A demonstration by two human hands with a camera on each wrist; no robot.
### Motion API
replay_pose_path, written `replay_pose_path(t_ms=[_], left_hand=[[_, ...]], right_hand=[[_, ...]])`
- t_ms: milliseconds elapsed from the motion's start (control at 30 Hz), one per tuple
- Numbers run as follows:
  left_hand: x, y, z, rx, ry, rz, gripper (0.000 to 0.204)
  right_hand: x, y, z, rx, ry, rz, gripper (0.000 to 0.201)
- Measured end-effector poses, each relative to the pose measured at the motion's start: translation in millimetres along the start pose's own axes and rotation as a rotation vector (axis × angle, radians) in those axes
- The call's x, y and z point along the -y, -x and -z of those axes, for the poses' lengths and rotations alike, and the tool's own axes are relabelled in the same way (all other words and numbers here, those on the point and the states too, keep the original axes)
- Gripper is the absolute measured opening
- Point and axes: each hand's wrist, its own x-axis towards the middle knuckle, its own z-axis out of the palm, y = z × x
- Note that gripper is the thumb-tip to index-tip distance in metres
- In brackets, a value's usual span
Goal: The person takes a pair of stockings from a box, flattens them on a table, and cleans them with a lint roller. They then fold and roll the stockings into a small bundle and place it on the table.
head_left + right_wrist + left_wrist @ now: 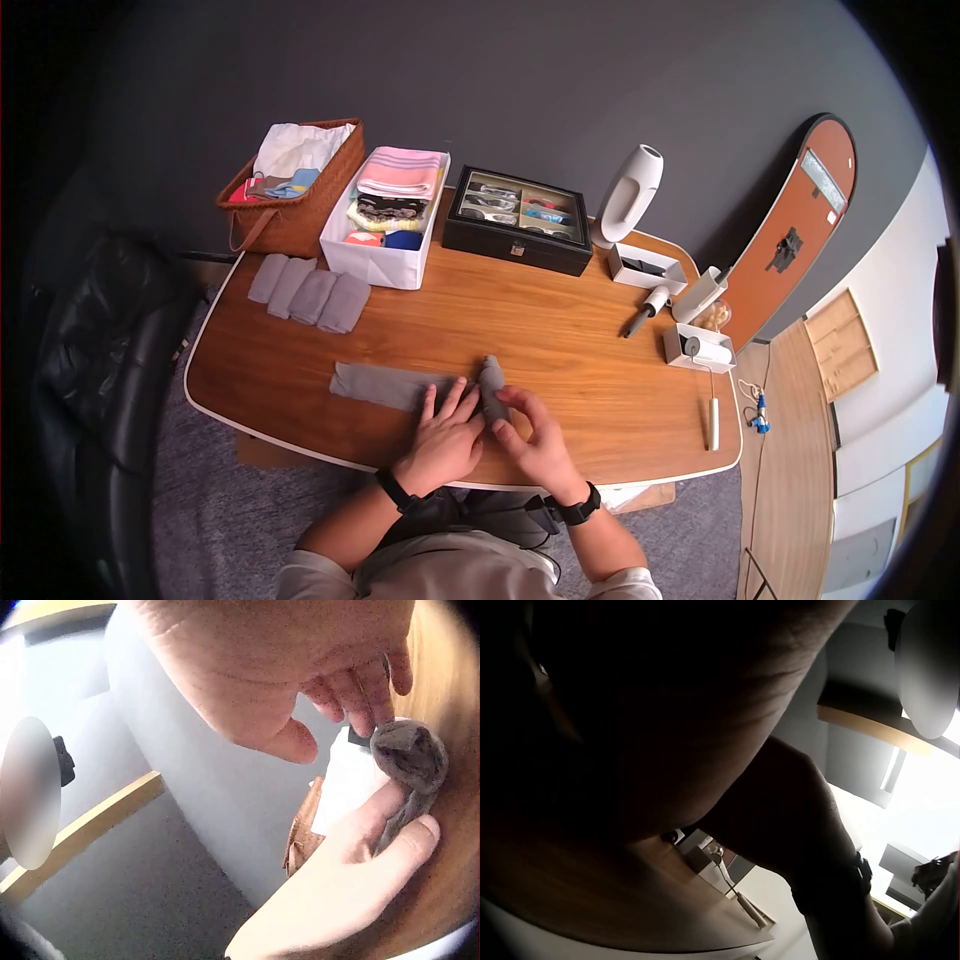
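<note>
A grey folded cloth lies along the front of the table, its flat strip (pixel 372 384) running left and its right end wound into a roll (pixel 491 378). My left hand (pixel 447 440) rests on the strip with fingers spread, just left of the roll. On the roll's right side, my right hand (pixel 541 448) touches it with its fingertips, the thumb apart. From the right wrist view, the spiral end of the roll (pixel 409 754) shows between the right fingertips and the left hand (pixel 352 859). The left wrist view is mostly dark, and the cloth is hidden there.
Several grey cloth bundles (pixel 310 294) lie at the table's left. Behind stand a wicker basket (pixel 330 165), a white fabric box (pixel 372 268) of folded textiles and a black glasses case (pixel 512 250). Small white boxes (pixel 672 348) and a lint roller (pixel 648 310) sit at the right.
</note>
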Motion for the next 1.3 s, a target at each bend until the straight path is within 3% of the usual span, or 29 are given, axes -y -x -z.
replay_pose_path(t_ms=[100, 300, 433, 633, 733, 867, 900, 1000, 1033, 1167, 1300], left_hand=[[9, 6, 4, -0.059, -0.057, 0.055, 0.054], [30, 31, 45, -0.08, -0.157, 0.2, 0.058], [40, 36, 41, -0.047, -0.111, 0.188, 0.059], [43, 36, 23, 0.025, -0.083, 0.173, 0.06], [42, 40, 21, 0.08, -0.027, 0.164, 0.06], [31, 35, 23, 0.086, 0.006, 0.108, 0.06], [27, 31, 23, 0.082, 0.001, 0.093, 0.06], [11, 19, 23, 0.079, 0.016, 0.037, 0.061], [6, 15, 20, 0.079, 0.033, 0.016, 0.062], [-13, -5, 1, 0.044, 0.058, -0.065, 0.061], [-20, -14, -26, 0.032, 0.032, -0.083, 0.059]], right_hand=[[15, 1, -3, 0.103, 0.066, -0.027, 0.053], [-14, -4, -5, 0.016, 0.29, 0.112, 0.047], [-10, -24, -13, 0.063, 0.704, 0.214, 0.051], [-35, -29, -29, 0.215, 1.008, 0.245, 0.06], [-35, -21, -11, 0.227, 1.087, 0.226, 0.062], [-40, -12, 24, 0.215, 1.013, 0.161, 0.066], [-40, -11, 34, 0.153, 0.972, 0.17, 0.066], [-48, -11, 52, -0.169, 0.806, -0.096, 0.056], [-53, -14, 55, -0.293, 0.856, -0.058, 0.045], [-53, -5, 39, -0.256, 0.968, -0.24, 0.045], [-50, -4, 23, -0.233, 0.732, -0.261, 0.036]])
